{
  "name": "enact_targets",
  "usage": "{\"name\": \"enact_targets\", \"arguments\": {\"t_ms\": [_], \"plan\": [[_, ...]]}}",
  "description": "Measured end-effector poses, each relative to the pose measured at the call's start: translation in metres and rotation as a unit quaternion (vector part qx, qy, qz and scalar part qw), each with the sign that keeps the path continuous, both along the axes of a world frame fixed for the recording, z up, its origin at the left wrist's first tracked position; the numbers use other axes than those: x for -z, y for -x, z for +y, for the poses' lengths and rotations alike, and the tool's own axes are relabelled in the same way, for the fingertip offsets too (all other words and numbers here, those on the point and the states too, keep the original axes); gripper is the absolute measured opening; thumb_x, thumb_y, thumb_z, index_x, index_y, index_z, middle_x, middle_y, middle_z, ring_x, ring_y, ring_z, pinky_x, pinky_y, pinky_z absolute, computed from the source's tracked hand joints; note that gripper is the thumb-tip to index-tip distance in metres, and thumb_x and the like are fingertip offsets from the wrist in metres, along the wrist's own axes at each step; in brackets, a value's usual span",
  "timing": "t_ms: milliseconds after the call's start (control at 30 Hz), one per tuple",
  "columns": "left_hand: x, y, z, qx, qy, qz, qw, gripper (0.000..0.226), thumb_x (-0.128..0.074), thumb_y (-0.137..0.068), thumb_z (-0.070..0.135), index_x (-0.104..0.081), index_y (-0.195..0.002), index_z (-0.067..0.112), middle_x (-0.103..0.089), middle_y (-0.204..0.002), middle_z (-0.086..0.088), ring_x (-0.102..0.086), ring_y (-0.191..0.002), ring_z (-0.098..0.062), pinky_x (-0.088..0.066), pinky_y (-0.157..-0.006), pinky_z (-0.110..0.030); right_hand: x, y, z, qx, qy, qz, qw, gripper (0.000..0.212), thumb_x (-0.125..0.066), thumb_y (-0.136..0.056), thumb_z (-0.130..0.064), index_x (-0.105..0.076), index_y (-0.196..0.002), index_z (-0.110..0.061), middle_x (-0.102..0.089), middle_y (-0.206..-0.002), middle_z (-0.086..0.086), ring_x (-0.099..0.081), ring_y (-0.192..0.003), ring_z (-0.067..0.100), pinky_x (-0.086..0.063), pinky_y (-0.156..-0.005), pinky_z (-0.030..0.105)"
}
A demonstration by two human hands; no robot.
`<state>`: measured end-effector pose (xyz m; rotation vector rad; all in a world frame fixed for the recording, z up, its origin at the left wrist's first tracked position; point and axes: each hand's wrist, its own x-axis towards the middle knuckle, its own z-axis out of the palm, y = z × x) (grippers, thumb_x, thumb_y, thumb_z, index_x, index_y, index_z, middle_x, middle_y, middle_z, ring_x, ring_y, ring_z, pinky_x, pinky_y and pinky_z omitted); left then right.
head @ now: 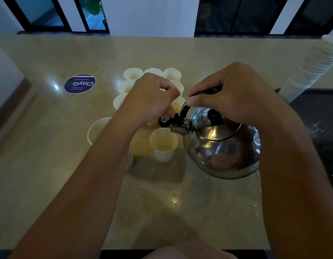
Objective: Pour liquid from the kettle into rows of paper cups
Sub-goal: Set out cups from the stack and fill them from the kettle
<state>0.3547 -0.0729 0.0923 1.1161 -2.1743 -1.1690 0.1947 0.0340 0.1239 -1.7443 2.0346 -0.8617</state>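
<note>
While the right grip (235, 94) clasps the kettle (221, 144) handle, left grip (152, 98) pinches its spout cap (cups beyond).

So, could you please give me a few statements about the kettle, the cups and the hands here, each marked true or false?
1. The right hand grips the black handle of the kettle. True.
2. The left hand lies flat on the counter. False: its fingers pinch the black spout cap.
3. The spout is above the nearest paper cup. True.
4. The kettle is red plastic. False: it is shiny metal.
5. A tall stack of cups leans at the right edge. True.
6. The round blue sticker lies right of the kettle. False: it lies to the left, beyond the cups.
</note>
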Motion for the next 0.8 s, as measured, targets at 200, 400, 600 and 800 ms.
{"name": "enact_targets", "arguments": {"t_ms": [200,400,600,800], "plan": [[0.003,-0.005,-0.002,0.018,-0.017,-0.02,0.999,0.021,-0.055,-0.094,0.019,-0.074,-0.094,0.012,-0.072,-0.061,-0.006,-0.071,-0.056,-0.02,-0.054,-0.065,-0.028,0.0,-0.007,-0.004,-0.004,-0.027,-0.001,1.0,0.016,-0.083,-0.075,-0.046,-0.08,-0.09,-0.041,-0.071,-0.081,-0.025,-0.063,-0.082,-0.009,-0.044,-0.065,0.012],[0.002,-0.005,-0.004,0.019,-0.021,-0.027,0.999,0.021,-0.056,-0.095,0.019,-0.075,-0.093,0.01,-0.071,-0.059,-0.007,-0.07,-0.054,-0.019,-0.048,-0.053,-0.018,-0.004,-0.011,-0.007,-0.01,-0.035,0.009,0.999,0.018,-0.083,-0.074,-0.047,-0.08,-0.09,-0.04,-0.074,-0.084,-0.018,-0.064,-0.082,-0.002,-0.051,-0.072,0.017],[0.005,-0.004,-0.006,0.024,-0.037,-0.022,0.999,0.021,-0.055,-0.095,0.018,-0.074,-0.092,0.01,-0.071,-0.058,-0.007,-0.069,-0.052,-0.019,-0.045,-0.049,-0.016,-0.005,-0.011,-0.011,-0.017,-0.046,0.018,0.999,0.018,-0.082,-0.074,-0.048,-0.079,-0.09,-0.042,-0.074,-0.084,-0.019,-0.062,-0.085,-0.005,-0.049,-0.07,0.014],[0.006,-0.003,-0.008,0.025,-0.054,-0.022,0.998,0.021,-0.056,-0.095,0.016,-0.074,-0.093,0.006,-0.071,-0.059,-0.01,-0.068,-0.051,-0.02,-0.046,-0.047,-0.016,-0.006,-0.012,-0.013,-0.024,-0.054,0.026,0.998,0.017,-0.082,-0.074,-0.047,-0.079,-0.09,-0.042,-0.073,-0.087,-0.021,-0.064,-0.083,-0.002,-0.052,-0.076,0.018]]}}
